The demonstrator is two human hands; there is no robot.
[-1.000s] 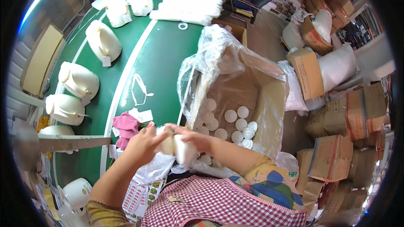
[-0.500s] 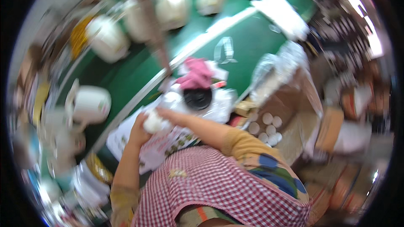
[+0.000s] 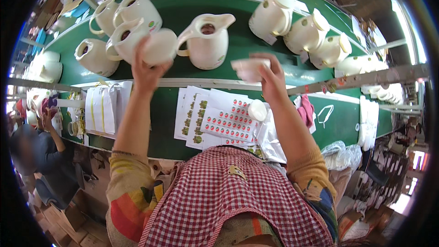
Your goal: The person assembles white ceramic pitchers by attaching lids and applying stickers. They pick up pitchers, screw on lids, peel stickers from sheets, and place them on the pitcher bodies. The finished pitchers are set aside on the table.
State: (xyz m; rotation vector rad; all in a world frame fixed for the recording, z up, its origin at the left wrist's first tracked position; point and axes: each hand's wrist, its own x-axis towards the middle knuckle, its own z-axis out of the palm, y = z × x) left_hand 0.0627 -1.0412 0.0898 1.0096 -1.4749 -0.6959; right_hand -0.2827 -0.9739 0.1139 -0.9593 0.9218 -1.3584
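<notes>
My left hand grasps a white lid by an open jug; my right hand grips another lid. Neither is fitted, and several jugs are uncapped.

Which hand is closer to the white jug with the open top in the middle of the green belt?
The left hand. It holds a white cup-shaped piece right beside the jug's handle. The right hand holds a white lid lower down, off to the jug's right.
</notes>
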